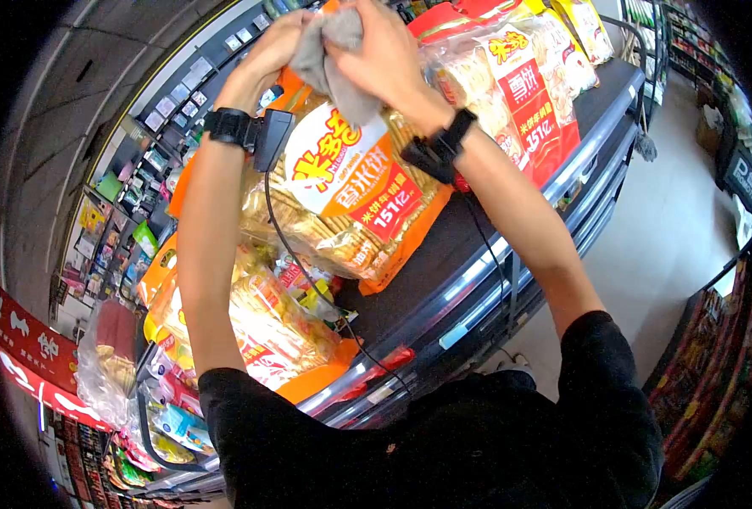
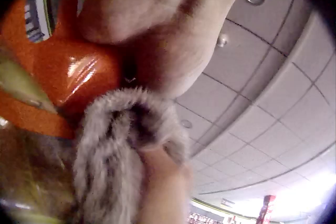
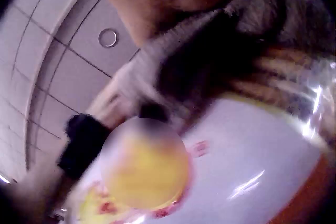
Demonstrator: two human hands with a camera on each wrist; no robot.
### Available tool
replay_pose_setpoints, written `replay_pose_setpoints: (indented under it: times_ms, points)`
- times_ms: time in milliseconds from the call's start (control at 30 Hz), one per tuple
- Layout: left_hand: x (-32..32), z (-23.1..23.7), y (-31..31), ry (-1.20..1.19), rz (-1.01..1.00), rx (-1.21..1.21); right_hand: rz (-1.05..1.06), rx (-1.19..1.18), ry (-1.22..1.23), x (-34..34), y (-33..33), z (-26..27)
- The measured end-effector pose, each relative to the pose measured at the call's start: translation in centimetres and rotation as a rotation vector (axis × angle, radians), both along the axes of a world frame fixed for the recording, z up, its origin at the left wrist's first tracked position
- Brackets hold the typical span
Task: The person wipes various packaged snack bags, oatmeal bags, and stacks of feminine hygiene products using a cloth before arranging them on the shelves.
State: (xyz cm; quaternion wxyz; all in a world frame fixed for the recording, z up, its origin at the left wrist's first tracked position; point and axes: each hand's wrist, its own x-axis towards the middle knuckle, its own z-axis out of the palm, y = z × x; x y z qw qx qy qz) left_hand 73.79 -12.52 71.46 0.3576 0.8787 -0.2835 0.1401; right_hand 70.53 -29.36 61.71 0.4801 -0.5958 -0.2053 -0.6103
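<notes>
A large clear and orange bag of rice crackers [image 1: 334, 195] stands tilted on the dark shelf [image 1: 427, 263], its printed label facing me. My left hand [image 1: 270, 51] grips the bag's orange top near the handle [image 2: 68, 71]. In my right hand [image 1: 384, 64] is a fuzzy grey cloth [image 1: 329, 64], bunched under the fingers against the bag's upper edge. The left wrist view has the cloth [image 2: 110, 150] just below the left hand. The right wrist view puts the cloth [image 3: 173, 61] over the top of the white label [image 3: 252, 145]. Some fingertips are hidden by cloth and bag.
Red rice-cracker bags [image 1: 533, 102] stand to the right, and another orange cracker bag [image 1: 266, 322] leans at the left. A metal rail [image 1: 469, 297] runs along the shelf's front. Cables [image 1: 287, 242] hang from both wrist cameras. Beyond the shelf is an aisle floor [image 1: 647, 229].
</notes>
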Motion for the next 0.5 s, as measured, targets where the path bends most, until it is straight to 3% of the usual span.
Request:
replay_pose_setpoints:
  times_ms: [67, 133, 167, 233, 367, 433, 467, 500]
  points:
    - [-0.9, 0.7, 0.7, 0.096, -0.030, -0.090, -0.071, 0.031, -0.039, 1.6, -0.1, 1.3]
    - [-2.1, 0.5, 1.1, 0.046, -0.017, -0.039, -0.078, 0.057, 0.128, 3.1, -0.4, 2.3]
    - [-2.5, 0.4, 0.9, -0.005, -0.019, 0.013, 0.201, 0.090, 0.268, 3.6, -1.8, 2.6]
    - [-3.8, 0.3, 0.9, -0.041, -0.005, -0.004, 0.255, 0.107, 0.204, 3.1, -1.6, 2.7]
    - [-3.5, 1.0, 1.9, 0.152, -0.100, -0.137, 0.287, 0.234, 0.022, -0.9, -1.9, 1.8]
    - [-3.1, 1.3, 1.9, 0.243, -0.180, -0.132, 0.298, 0.051, -0.192, -3.9, -1.3, 1.3]
    - [-2.8, 1.1, 1.5, 0.248, -0.167, -0.168, 0.050, 0.009, -0.109, -4.3, 0.5, 1.0]
    - [-2.6, 0.7, 1.1, 0.254, -0.156, -0.205, 0.051, -0.022, -0.103, -2.7, 0.6, 0.9]
